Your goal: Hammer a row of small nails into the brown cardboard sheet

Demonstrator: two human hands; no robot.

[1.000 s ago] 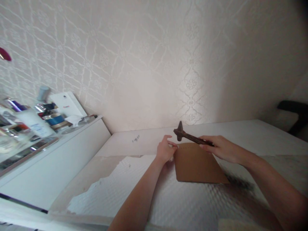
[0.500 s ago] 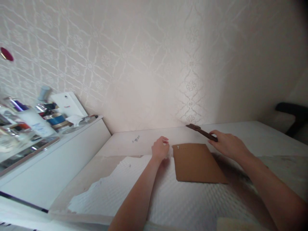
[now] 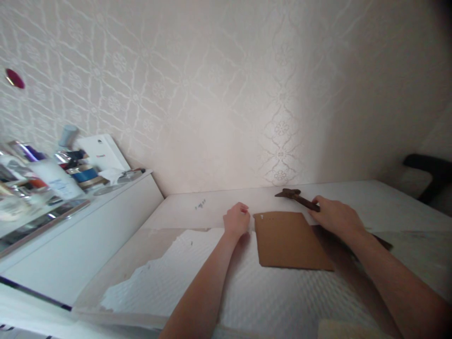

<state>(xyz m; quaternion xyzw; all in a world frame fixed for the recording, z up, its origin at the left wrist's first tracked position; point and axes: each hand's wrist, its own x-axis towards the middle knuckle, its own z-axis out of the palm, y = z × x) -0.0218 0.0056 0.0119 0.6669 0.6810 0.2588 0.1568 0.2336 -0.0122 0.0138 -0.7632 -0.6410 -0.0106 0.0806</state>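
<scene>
Brown cardboard [image 3: 289,240] was seen in the head view, laid flat on the white textured surface [image 3: 176,282] between the two hands. A small pale pin or nail [image 3: 262,216], too small to be told exactly, was seen at its far left corner. The left hand [image 3: 236,220] was rested just beside that corner with its grip loosely closed, and nothing could be seen in it. The grip of the right hand [image 3: 335,219] was closed around the handle of a dark hammer [image 3: 294,197], whose head was lowered to the surface just behind the far edge of the cardboard.

Some risks could be judged from this. The cardboard was pressed down by nothing, so it could be shifted by a blow. The pin could be bent or knocked over if it were struck off centre. The left fingers [image 3: 243,208], being kept so near it, could be hit by a badly aimed stroke.
</scene>
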